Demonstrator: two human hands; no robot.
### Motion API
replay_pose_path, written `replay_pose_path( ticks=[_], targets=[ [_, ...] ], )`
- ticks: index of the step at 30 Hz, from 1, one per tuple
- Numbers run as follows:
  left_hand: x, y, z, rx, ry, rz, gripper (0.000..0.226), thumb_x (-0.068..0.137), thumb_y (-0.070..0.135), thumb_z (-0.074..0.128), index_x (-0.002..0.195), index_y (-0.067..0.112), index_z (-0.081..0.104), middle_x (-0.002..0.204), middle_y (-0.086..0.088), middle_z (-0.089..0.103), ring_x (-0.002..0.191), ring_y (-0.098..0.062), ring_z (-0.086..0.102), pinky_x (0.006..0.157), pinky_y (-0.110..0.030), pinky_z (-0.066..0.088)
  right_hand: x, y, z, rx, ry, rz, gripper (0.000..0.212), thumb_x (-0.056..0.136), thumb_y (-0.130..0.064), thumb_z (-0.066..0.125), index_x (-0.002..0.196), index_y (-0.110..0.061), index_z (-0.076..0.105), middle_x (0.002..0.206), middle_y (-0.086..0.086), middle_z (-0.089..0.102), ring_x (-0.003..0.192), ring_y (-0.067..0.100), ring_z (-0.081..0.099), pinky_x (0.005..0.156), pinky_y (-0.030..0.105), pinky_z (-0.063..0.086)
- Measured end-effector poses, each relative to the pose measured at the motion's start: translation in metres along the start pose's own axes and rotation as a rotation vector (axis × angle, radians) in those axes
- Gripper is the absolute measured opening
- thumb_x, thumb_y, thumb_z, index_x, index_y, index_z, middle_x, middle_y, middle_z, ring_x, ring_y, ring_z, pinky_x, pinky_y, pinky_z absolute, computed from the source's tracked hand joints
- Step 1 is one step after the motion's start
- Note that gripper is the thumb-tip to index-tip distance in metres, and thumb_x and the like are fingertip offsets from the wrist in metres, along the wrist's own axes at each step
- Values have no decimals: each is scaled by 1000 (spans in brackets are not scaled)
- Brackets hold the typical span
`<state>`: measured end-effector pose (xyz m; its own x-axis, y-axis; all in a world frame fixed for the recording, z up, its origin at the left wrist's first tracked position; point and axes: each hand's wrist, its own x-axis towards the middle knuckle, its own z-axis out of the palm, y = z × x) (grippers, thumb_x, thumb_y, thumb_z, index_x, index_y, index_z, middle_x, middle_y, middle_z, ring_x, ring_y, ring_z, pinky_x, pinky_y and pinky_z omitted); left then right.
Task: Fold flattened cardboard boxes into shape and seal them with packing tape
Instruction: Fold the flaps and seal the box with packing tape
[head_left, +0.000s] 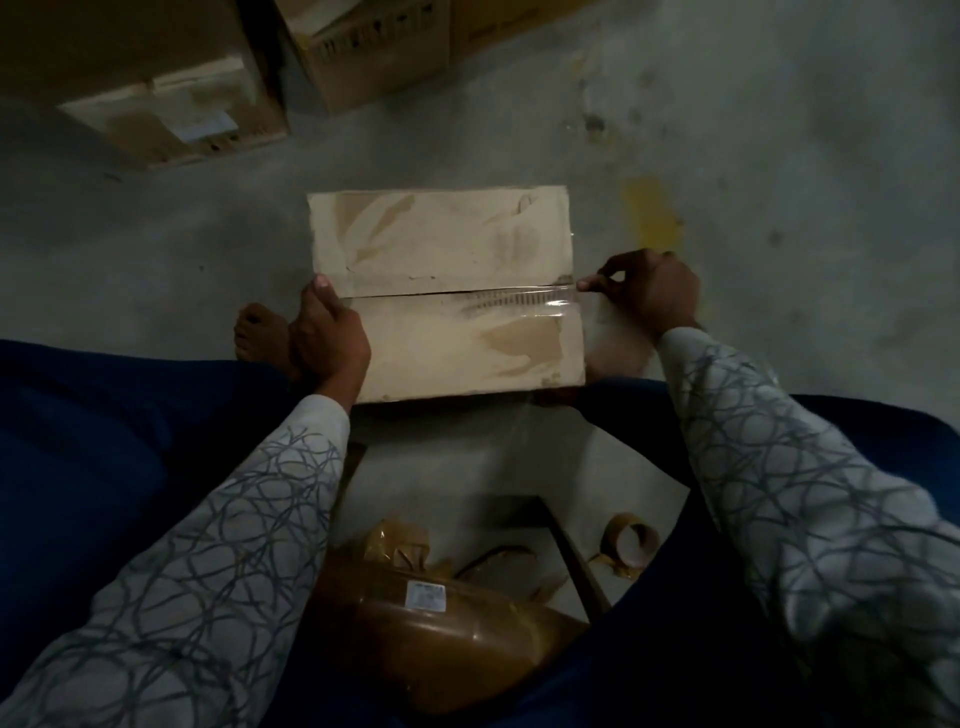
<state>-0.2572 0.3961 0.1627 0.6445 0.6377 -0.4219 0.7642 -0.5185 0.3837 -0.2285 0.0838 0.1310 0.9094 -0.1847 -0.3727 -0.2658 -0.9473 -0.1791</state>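
A small cardboard box (441, 244) stands on the floor in front of me, its two top flaps closed along a centre seam. A strip of clear packing tape (524, 304) lies on the right part of that seam and hangs over the right edge. My right hand (649, 291) pinches the tape at the box's right edge. On the left edge my left hand (330, 338) grips the box, thumb on top. A nearly used-up tape roll (631, 543) lies on the floor by my right leg.
Two larger cardboard boxes (171, 93) (374, 47) stand on the concrete floor at the back left. A brown rounded package (431, 634) with a white label sits between my knees, with crumpled brown tape scraps (400, 545) beside it. My bare foot (262, 332) rests left of the box.
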Motion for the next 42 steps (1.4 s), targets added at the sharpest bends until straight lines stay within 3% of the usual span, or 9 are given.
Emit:
replay_pose_path(
  ticks=[5, 8, 15, 22, 27, 31, 38, 40, 42],
  targets=[
    [19, -28, 40, 206, 135, 334, 70, 107, 49, 22, 160, 5, 13, 167, -17, 15, 154, -32, 16, 124, -45, 9, 1, 0, 24, 126, -17, 105, 42, 84, -67, 65, 100, -30, 76, 100, 5, 74, 96, 30, 68, 70, 32, 45],
    [24, -37, 61, 357, 111, 549, 84, 104, 60, 19, 159, -1, 2, 167, -22, 0, 156, -36, -1, 125, -54, 2, 5, 3, 30, 205, -72, 105, 38, 87, -63, 64, 101, -30, 76, 97, 3, 74, 94, 29, 68, 69, 30, 42],
    [-82, -3, 117, 487, -277, 1079, 120, 84, 86, 26, 158, -6, 4, 164, -31, -7, 152, -46, -11, 124, -58, -1, 1, 3, 28, 147, -35, 16, 40, 90, -61, 60, 104, -27, 77, 100, 6, 74, 94, 32, 67, 71, 33, 44],
    [-111, 30, 127, 660, -310, 1018, 105, 80, 66, 33, 160, 3, 8, 165, -28, -5, 149, -55, -8, 122, -61, 0, -11, -4, 20, 53, 50, -54, 48, 91, -67, 54, 101, -25, 75, 99, 9, 75, 95, 33, 67, 80, 37, 41],
    [-54, -4, 85, 726, -304, 1184, 106, 75, 27, 65, 162, 8, 6, 169, -15, -4, 155, -35, -6, 126, -51, 1, -27, -29, 25, 193, 32, -156, 44, 85, -65, 64, 97, -25, 78, 89, 9, 76, 87, 33, 68, 77, 37, 43],
    [-16, -19, 41, 813, -285, 1183, 109, 78, 31, 71, 163, 20, 4, 170, -1, -6, 157, -24, -7, 125, -53, 4, -48, -68, 48, 459, -79, -103, 39, 85, -60, 69, 98, -25, 79, 84, 6, 75, 86, 26, 69, 76, 37, 53],
    [-17, -36, 39, 896, -248, 1117, 111, 82, 35, 72, 162, 28, -5, 169, 4, -12, 156, -23, -10, 122, -61, 4, -71, -97, 80, 482, -88, 70, 40, 87, -65, 62, 102, -31, 76, 95, 6, 76, 93, 27, 69, 84, 39, 54],
    [-25, -34, 42, 813, -201, 1067, 97, 83, 27, 69, 162, 26, 11, 170, -3, 3, 156, -29, 4, 122, -59, 12, -72, -98, 78, 478, -111, 75, 36, 87, -64, 61, 104, -35, 74, 96, 5, 76, 95, 27, 68, 89, 41, 52],
    [-50, -37, 45, 549, -136, 1050, 71, 75, 18, 64, 144, 14, 49, 152, -18, 41, 141, -40, 38, 112, -51, 34, -72, -99, 77, 502, -135, 84, 31, 87, -60, 62, 103, -37, 74, 94, 3, 76, 96, 27, 68, 92, 42, 50]
  ],
)
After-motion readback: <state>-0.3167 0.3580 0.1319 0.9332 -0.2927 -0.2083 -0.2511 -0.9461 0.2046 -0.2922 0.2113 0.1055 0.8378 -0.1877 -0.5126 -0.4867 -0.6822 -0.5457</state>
